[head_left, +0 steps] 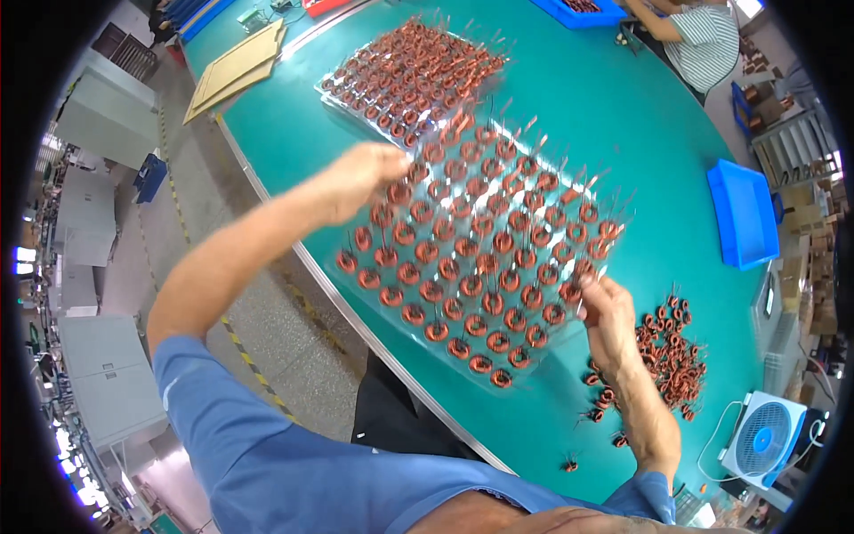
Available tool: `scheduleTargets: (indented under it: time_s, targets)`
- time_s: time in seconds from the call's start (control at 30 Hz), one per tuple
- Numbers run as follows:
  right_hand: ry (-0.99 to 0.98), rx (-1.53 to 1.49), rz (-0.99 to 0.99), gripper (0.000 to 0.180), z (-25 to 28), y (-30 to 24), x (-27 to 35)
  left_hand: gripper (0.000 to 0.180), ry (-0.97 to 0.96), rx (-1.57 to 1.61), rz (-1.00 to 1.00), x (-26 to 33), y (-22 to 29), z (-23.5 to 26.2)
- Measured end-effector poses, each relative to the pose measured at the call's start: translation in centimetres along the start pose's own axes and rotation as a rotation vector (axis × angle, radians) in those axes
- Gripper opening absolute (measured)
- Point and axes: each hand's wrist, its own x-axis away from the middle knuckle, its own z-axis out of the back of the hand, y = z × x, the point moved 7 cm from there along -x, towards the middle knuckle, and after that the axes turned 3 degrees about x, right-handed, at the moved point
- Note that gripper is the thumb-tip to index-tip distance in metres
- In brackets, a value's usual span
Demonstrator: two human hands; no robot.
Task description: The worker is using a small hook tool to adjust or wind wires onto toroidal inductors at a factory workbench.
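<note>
Green surface (649,133); clear tray (478,344) of copper-coloured coils (503,241); left grip (363,176), right grip (608,313) each closed on opposite edges.

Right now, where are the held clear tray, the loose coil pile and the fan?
Held clear tray (451,288): head view, bare plastic near middle.
Loose coil pile (669,363): head view, its middle.
Fan (762,440): head view, its blue hub.

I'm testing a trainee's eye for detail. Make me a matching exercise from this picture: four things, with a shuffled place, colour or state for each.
Things
1. Nearer clear tray
2. Loose coils
3. Fan
4. Flat boards

Descriptions
A. Heaped and scattered on the green table
B. Yellowish, at the picture's upper left
C. Held by the left hand and right hand
D. Blue and white

Pairs: 1-C, 2-A, 3-D, 4-B
</note>
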Motion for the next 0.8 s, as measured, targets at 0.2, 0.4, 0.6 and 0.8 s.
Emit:
scheduleTargets:
  time_s: [0.2, 0.4, 0.6, 0.8]
  targets:
    - [-0.132, 0.019, 0.225, 0.016, -8.6, -7.9, -10.5, 0.023, 0.212, -0.239, -0.113, -9.8, 8.2, 12.1]
    - [-0.112, -0.027, 0.306, 0.014, -13.6, -10.3, -22.1, 0.030, 0.225, -0.400, -0.250, -18.7, 14.2, 18.4]
    - [-0.073, 0.037, 0.338, 0.012, -17.2, -12.4, -27.7, 0.035, 0.598, -0.837, -0.362, -27.1, 14.3, 28.1]
    - [-0.076, 0.539, 0.374, 0.025, -17.8, -12.7, -29.8, 0.039, 0.629, -1.417, -0.285, -31.8, 13.0, 31.8]
